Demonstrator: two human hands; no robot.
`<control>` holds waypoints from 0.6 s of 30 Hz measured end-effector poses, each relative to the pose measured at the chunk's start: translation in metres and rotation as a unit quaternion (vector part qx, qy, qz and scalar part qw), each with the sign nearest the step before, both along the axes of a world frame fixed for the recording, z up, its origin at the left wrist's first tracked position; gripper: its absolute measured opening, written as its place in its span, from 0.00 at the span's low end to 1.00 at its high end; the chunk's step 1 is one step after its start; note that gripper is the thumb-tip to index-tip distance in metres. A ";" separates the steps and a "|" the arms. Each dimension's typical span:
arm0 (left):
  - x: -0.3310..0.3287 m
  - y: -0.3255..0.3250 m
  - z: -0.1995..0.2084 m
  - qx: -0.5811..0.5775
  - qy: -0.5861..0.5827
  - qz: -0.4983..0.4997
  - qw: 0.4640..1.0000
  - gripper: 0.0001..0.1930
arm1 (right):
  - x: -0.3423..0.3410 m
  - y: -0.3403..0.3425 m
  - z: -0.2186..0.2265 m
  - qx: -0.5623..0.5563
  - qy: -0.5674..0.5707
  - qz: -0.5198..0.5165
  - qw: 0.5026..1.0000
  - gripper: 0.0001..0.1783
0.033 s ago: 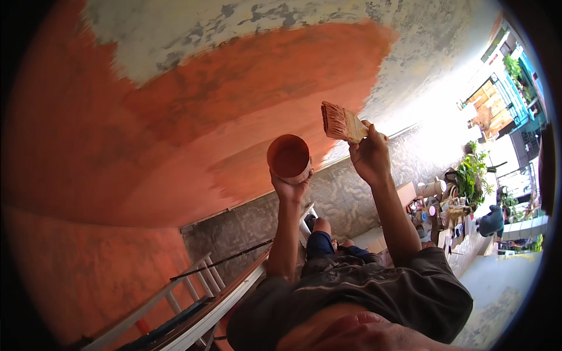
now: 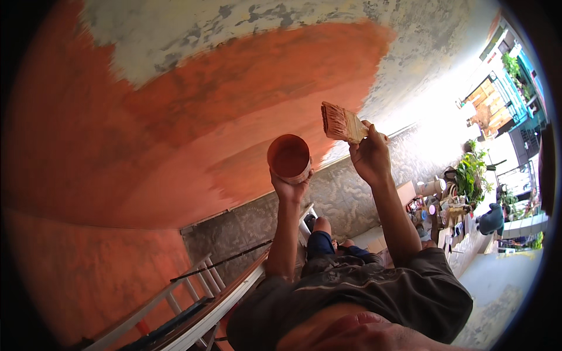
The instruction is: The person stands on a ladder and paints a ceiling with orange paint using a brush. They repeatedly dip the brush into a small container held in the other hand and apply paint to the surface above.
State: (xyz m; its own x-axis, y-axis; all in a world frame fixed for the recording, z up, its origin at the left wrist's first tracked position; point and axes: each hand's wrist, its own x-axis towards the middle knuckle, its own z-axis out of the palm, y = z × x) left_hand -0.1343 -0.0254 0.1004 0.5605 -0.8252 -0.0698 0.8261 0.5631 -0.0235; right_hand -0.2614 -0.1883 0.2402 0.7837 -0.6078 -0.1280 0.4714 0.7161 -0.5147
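My left hand (image 2: 291, 188) is closed around the lower part of a round paint tub (image 2: 305, 173), whose open mouth faces me and shows orange-red paint coating its inside. In my right hand (image 2: 371, 157) is a wide flat paintbrush (image 2: 349, 127), gripped near its base with the bristles pointing up and left. Orange-pink paint coats the bristles, and they are apart from the tub. Ahead of both hands is a wall (image 2: 246, 105), partly covered in orange paint, with bare whitish-grey patchy plaster (image 2: 234, 23) along the top and right.
An aluminium ladder (image 2: 205, 278) stands at lower left beside a long white-edged board or rail (image 2: 216, 310). Grey patterned tiles (image 2: 345, 193) run below the painted area. To the right are cluttered household items (image 2: 436, 213), green plants (image 2: 471, 175) and a bright opening.
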 end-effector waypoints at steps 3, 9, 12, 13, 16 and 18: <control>-0.002 -0.007 -0.017 0.010 -0.003 -0.016 1.000 0.31 | -0.012 -0.003 -0.002 0.004 -0.006 -0.011 1.000 0.16; -0.002 -0.016 -0.022 0.058 0.059 -0.027 0.996 0.35 | -0.008 -0.018 -0.006 -0.008 0.029 -0.006 1.000 0.18; -0.003 -0.015 -0.022 0.071 0.040 -0.027 0.996 0.34 | 0.008 -0.024 -0.010 0.009 0.033 -0.001 0.999 0.18; -0.002 -0.012 -0.025 0.061 0.034 -0.023 0.997 0.33 | 0.013 -0.021 -0.010 0.015 0.025 0.009 1.000 0.18; 0.005 -0.004 -0.031 0.043 0.023 -0.011 0.999 0.32 | 0.030 -0.031 -0.017 0.015 -0.013 0.051 0.998 0.17; 0.009 0.001 -0.031 0.048 0.024 -0.002 0.999 0.31 | 0.038 -0.033 -0.023 0.019 -0.037 0.078 0.996 0.18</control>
